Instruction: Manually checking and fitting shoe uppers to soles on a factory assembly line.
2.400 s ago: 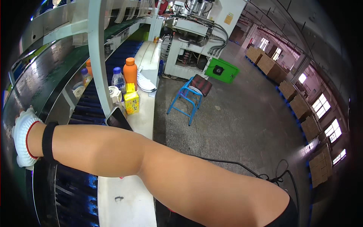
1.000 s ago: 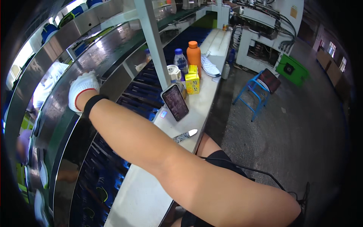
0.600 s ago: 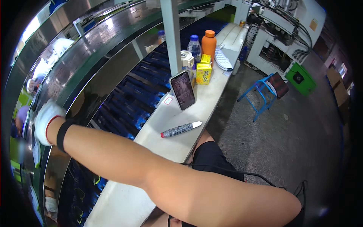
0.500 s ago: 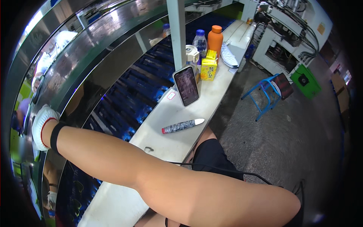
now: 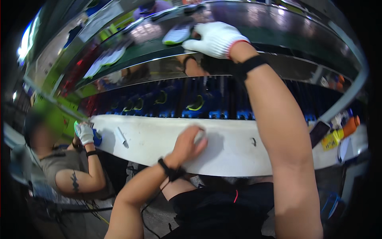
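My right hand [image 5: 217,40], in a white knitted glove with a red cuff, reaches over the dark green conveyor belt [image 5: 274,44]. Its thumb and fingers stand apart beside the near end of a pale shoe sole [image 5: 177,35] with a bright green edge; whether they touch it I cannot tell. Bare, my left hand [image 5: 190,144] hovers over or rests on the white bench [image 5: 230,153], its fingers loosely bent and apart, with no held thing plainly visible. More pale soles [image 5: 106,59] lie farther left on the belt.
Below the belt, dark blue rollers [image 5: 215,95] carry several green-edged pieces. A phone [image 5: 319,132], yellow carton [image 5: 332,140] and orange bottle [image 5: 350,126] stand at the right beside a grey post [image 5: 350,93]. At left, a co-worker's gloved hand [image 5: 84,133] is near a white marker-like tube [image 5: 121,137].
The view has swung left, so the bench now runs across it and the phone sits at far right. My left hand has come into view. The gloved right hand is now beside a sole.
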`<state>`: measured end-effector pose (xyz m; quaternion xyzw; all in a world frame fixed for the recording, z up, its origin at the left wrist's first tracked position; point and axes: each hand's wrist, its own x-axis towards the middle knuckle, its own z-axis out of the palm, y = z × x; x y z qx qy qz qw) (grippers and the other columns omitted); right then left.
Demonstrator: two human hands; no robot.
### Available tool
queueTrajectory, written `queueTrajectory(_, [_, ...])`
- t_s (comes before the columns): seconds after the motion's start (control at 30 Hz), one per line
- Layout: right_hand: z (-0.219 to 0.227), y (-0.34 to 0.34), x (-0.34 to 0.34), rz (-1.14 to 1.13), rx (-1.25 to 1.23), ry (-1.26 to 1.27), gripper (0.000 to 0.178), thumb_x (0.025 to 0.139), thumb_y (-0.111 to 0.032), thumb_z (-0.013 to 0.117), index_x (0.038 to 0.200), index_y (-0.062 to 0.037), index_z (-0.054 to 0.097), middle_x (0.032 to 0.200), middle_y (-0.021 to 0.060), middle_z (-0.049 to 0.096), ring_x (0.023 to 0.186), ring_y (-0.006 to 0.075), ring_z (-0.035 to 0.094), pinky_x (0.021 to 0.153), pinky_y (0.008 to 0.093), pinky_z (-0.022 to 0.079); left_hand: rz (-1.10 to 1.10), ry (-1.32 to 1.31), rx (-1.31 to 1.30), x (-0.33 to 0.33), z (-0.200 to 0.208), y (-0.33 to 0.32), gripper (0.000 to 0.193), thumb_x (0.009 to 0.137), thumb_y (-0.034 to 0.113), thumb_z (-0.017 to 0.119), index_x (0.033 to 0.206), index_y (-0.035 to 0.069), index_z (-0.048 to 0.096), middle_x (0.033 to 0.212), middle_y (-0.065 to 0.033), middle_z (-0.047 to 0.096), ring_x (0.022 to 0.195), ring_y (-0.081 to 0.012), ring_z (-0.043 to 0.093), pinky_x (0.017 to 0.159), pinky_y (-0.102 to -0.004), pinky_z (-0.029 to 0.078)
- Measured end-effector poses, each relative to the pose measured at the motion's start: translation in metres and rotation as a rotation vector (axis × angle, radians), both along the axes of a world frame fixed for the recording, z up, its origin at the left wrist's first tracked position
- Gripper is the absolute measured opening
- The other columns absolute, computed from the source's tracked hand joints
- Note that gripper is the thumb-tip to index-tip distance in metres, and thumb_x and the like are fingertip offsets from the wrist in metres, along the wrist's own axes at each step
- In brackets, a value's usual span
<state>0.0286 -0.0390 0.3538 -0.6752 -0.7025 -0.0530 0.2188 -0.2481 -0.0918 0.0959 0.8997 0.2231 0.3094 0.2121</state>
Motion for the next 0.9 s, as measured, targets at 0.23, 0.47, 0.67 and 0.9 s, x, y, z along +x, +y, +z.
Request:
queueTrajectory(0.23, [0.001,0.009,-0.012,-0.039,0.003,-0.048,0.070,0.096,-0.068,0.065,0.128,-0.0076,0.080,0.125,0.0229,0.080,0.119,0.0409,0.076,0.108,0.0486,0.058,0.441,0.348,-0.350,0.052,-0.056,0.145,0.078,0.098,0.046,0.079,0.159,0.004,0.055,0.144,-0.0280,0.070,0.135,-0.0468,0.065,0.115,-0.0510,0.054])
queueTrajectory(0.47, [0.008,0.016,-0.023,0.070,0.047,0.021,0.060,0.100,-0.060,0.067,0.125,-0.0069,0.079,0.129,0.0228,0.077,0.124,0.0424,0.071,0.110,0.0479,0.054,0.396,-0.009,-0.626,0.036,-0.079,0.177,0.056,0.105,0.048,0.065,0.128,-0.002,0.078,0.122,-0.0297,0.079,0.122,-0.0463,0.074,0.107,-0.0489,0.055])
queueTrajectory(0.67, [-0.005,0.020,-0.002,0.129,-0.004,0.067,0.054,0.104,-0.055,0.065,0.129,-0.0093,0.077,0.131,0.0247,0.076,0.124,0.0452,0.071,0.109,0.0493,0.053,0.285,-0.437,-0.942,0.014,-0.069,0.140,0.039,0.110,0.036,0.066,0.102,0.000,0.080,0.089,-0.0058,0.077,0.081,-0.0151,0.070,0.079,-0.0328,0.055])
queueTrajectory(0.9, [0.000,0.020,-0.007,0.162,-0.057,0.045,0.048,0.106,-0.049,0.064,0.133,-0.0108,0.075,0.161,0.0146,0.063,0.145,0.0402,0.060,0.123,0.0448,0.045,-0.066,-0.389,-1.084,-0.048,-0.055,0.040,0.025,0.108,0.023,0.065,0.100,0.004,0.079,0.092,0.0036,0.072,0.086,-0.0041,0.062,0.080,-0.0251,0.052])
